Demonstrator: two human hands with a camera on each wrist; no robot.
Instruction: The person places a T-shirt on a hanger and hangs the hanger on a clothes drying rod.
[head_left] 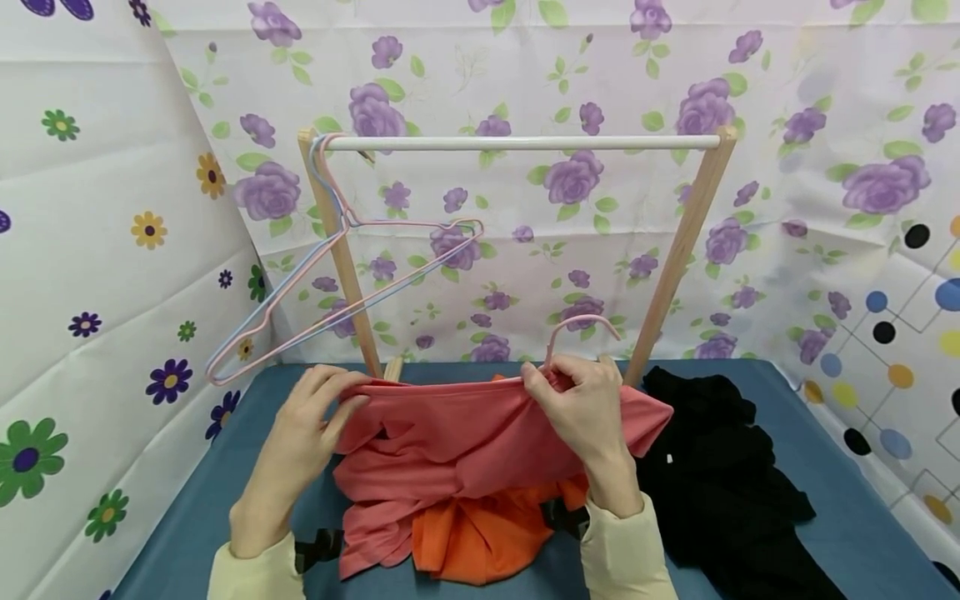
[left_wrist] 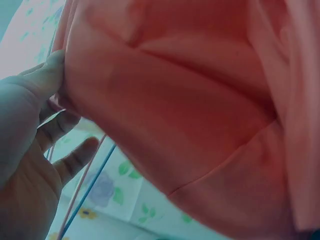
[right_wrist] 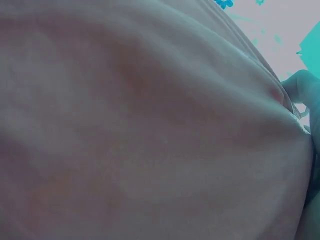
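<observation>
A coral-pink top [head_left: 450, 450] hangs between my two hands, its upper edge stretched nearly level. My left hand [head_left: 296, 437] pinches the left end of that edge; in the left wrist view its lower fingers [left_wrist: 77, 157] stand away from the cloth. At the right, my right hand [head_left: 581, 408] pinches the edge beside the upright hook of a pink hanger [head_left: 585, 317]. The rest of this hanger is hidden by the cloth and hand. Pale fabric [right_wrist: 150, 130] fills most of the right wrist view. An orange garment [head_left: 480, 542] lies beneath the top.
Behind the hands stands a rack with a white rail [head_left: 525, 143] and wooden posts [head_left: 678, 262]. Pink and blue hangers [head_left: 288, 287] hang at its left end. Black clothing [head_left: 720, 467] lies at right on the blue table surface [head_left: 840, 467]. Patterned sheets surround the table.
</observation>
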